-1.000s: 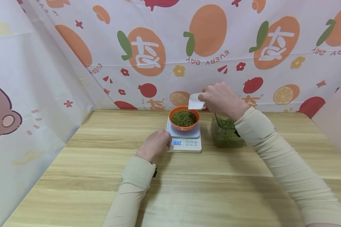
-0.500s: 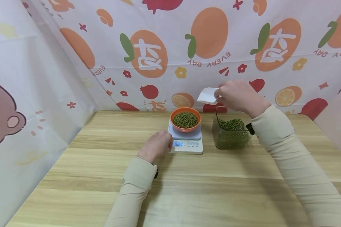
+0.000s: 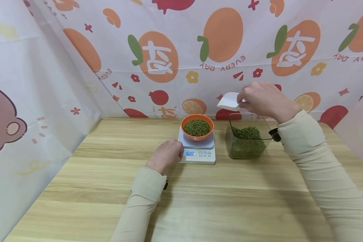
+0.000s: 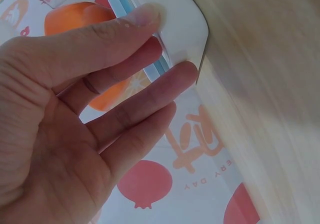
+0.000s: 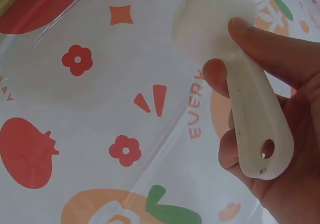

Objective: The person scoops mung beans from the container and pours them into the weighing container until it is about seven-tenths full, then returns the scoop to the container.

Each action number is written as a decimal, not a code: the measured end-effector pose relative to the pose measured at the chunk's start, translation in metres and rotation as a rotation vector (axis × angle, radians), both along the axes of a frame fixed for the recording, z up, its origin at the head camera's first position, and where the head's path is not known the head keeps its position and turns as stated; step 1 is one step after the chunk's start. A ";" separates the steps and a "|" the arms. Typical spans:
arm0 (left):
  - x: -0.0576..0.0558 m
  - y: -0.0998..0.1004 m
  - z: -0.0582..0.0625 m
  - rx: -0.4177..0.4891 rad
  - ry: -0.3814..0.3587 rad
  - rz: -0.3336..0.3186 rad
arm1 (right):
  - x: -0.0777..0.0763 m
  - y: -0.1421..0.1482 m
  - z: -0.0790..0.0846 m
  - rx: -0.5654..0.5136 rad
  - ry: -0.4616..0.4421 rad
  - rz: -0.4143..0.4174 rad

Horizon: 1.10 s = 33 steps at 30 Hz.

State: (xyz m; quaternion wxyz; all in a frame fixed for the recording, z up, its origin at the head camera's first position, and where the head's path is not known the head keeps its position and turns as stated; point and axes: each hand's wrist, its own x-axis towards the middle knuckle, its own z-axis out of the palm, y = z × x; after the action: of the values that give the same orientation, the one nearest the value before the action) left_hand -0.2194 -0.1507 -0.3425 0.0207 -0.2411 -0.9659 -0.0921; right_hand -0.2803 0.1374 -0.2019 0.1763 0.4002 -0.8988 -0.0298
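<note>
A white scoop (image 3: 230,101) is held by its handle in my right hand (image 3: 261,99), raised above the back left of the clear square container (image 3: 245,149). The right wrist view shows the fingers and thumb round the scoop handle (image 5: 257,116); its blade looks bare. Green beans partly fill the container. More green beans (image 3: 197,127) fill an orange bowl (image 3: 196,138) on the white kitchen scale (image 3: 204,160), whose display seems to read 162.2. My left hand (image 3: 166,155) is at the scale's front left corner, its fingers loosely extended against or close beside the edge.
The wooden table (image 3: 181,201) reaches back to a fruit-printed cloth (image 3: 169,97). Another cloth (image 3: 42,101) hangs along the left side. Scale and container stand side by side with a narrow gap between them.
My right hand has carried the scoop from beside the bowl rightward to above the container. The scale display fell from about 168.8 to about 162. My left hand stays at the scale.
</note>
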 end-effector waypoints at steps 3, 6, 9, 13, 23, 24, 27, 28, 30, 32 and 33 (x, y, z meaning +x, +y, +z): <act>-0.001 0.000 -0.001 0.003 0.000 -0.001 | 0.001 0.001 0.002 0.010 -0.032 0.002; -0.001 -0.001 -0.001 0.002 -0.005 0.003 | 0.003 -0.001 0.004 0.027 -0.053 0.008; 0.000 -0.001 -0.001 0.004 -0.006 0.007 | 0.005 -0.002 0.006 0.042 -0.074 -0.007; 0.000 0.000 -0.002 0.004 -0.014 0.012 | 0.007 -0.001 0.008 0.064 -0.114 -0.037; 0.000 0.002 0.001 -0.005 -0.018 0.019 | 0.009 0.008 0.017 0.080 -0.211 -0.073; 0.000 0.002 0.001 -0.006 -0.017 0.019 | 0.009 0.009 0.017 0.081 -0.215 -0.076; 0.000 0.002 0.002 -0.007 -0.019 0.016 | 0.009 0.011 0.018 0.090 -0.220 -0.076; 0.000 0.002 0.002 -0.008 -0.019 0.015 | 0.009 0.011 0.018 0.091 -0.221 -0.073; 0.000 0.002 0.001 -0.009 -0.018 0.013 | 0.009 0.012 0.018 0.096 -0.226 -0.069; 0.000 0.002 0.001 -0.011 -0.018 0.012 | 0.009 0.013 0.018 0.101 -0.232 -0.066; 0.000 0.003 0.001 -0.010 -0.019 0.012 | 0.008 0.013 0.018 0.104 -0.236 -0.069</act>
State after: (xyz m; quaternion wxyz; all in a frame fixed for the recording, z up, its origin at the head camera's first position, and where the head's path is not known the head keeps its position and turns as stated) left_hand -0.2197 -0.1482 -0.3416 0.0111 -0.2345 -0.9680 -0.0892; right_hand -0.2720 0.1509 -0.1834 0.0470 0.3783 -0.9238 -0.0350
